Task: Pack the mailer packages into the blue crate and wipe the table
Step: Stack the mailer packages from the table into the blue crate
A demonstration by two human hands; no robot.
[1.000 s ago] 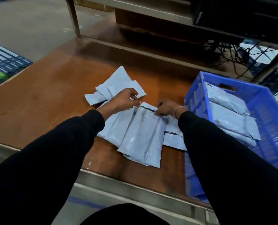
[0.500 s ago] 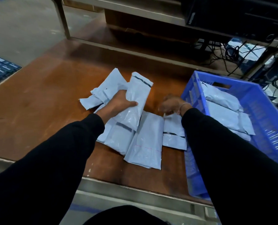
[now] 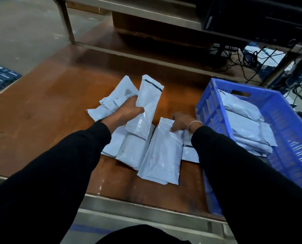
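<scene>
Several pale grey mailer packages lie in a loose pile on the brown table (image 3: 46, 106). My left hand (image 3: 127, 110) grips one long mailer (image 3: 145, 110) and holds it lifted and tilted above the pile. My right hand (image 3: 182, 121) pinches the top edge of another mailer (image 3: 162, 152) that lies flat near the table's front. The blue crate (image 3: 287, 131) stands at the right, touching the pile's side, with several mailers (image 3: 247, 127) stacked inside it. More crumpled mailers (image 3: 118, 95) lie behind my left hand.
A metal shelf frame (image 3: 67, 27) runs across the back of the table with a dark box (image 3: 256, 16) on it. Tangled black cables (image 3: 248, 62) hang at the back right. The table's metal front edge (image 3: 129, 206) is close to my body.
My left hand has picked one mailer off the pile and raised it. My right hand has shifted from the crate side onto the top edge of the flat mailer in front.
</scene>
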